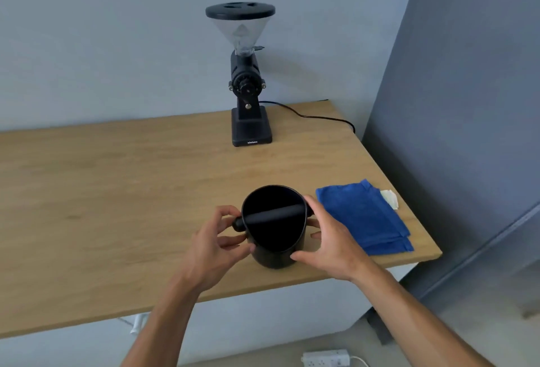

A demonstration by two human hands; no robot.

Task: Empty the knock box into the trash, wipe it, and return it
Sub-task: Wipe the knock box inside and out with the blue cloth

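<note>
Two bare hands are on a black knock box that stands upright on a wooden table, near the front edge and toward the right side. Small pale writing sits on the foot of the black coffee grinder at the back of the table, but it is too blurry to read. No other words can be read anywhere. The knock box is a round, tall, dark cup with an open top, and its inside looks dark, so I cannot tell if anything is in it. A black bar goes across the top from side to side, and its left end sticks out past the rim. The left hand is curled partway, with its fingers at the left end of the bar and its thumb against the left side of the box. The right hand is open wide and wraps around the right side, with the thumb low on the front wall and the fingers around the far side. Just to the right of the box lies a folded blue cloth, flat on the table, with a small white tag poking out at its far right edge. A black cord runs from the grinder toward the right edge of the table. Down on the floor lies a white power strip.
</note>
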